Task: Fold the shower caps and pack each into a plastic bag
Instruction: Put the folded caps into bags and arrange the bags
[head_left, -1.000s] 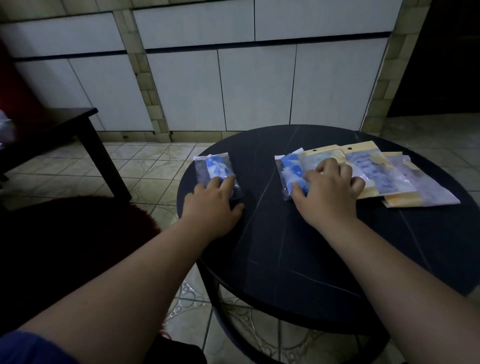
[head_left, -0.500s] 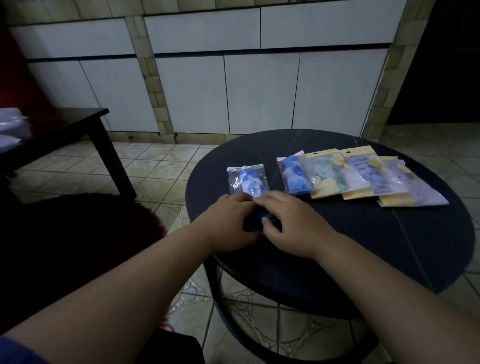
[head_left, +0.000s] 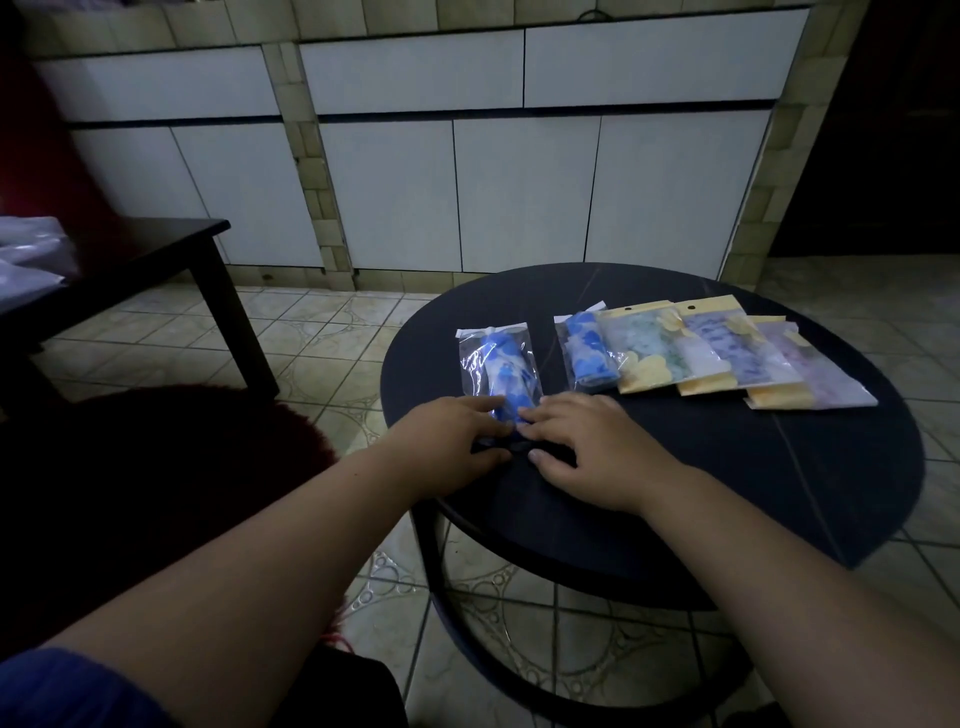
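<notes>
Left hand and right hand lie side by side at the near part of the round dark counter, fingertips meeting over the near end of a clear plastic bag that holds a folded blue-and-white shower cap. Fingers of both look fairly flat, pressing that end down; a real pinch cannot be told in the dim light. Bag lies lengthwise, pointing away from the person. Farther right on the counter, a row of four overlapping packed bags: one blue, then three with yellow header cards. Dark side table stands on the tiled floor at left.
</notes>
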